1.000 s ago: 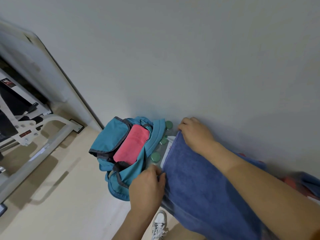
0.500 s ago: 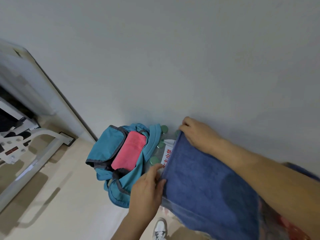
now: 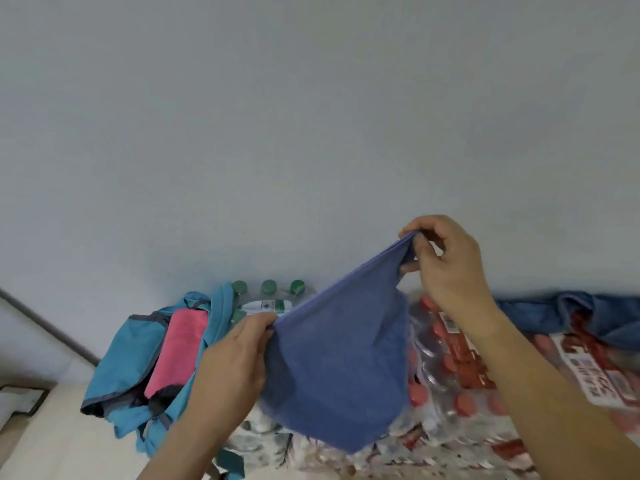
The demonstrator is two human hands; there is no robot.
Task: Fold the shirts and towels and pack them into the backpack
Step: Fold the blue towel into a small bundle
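Left hand at seven o'clock and right hand at three each pinch a corner of the blue towel, hanging at six, likely spread for folding, open backpack at eight.

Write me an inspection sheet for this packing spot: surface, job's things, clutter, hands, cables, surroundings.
Surface: wrapped packs of red-capped bottles lie below the towel.
Job's things: blue towel hangs between both hands; teal backpack open, pink towel inside; blue cloth heaped far right.
Clutter: green-capped bottles behind the backpack.
Hands: left hand pinches the towel's lower corner; right hand pinches the higher one.
Cables: nothing seen.
Surroundings: grey wall, pale floor.
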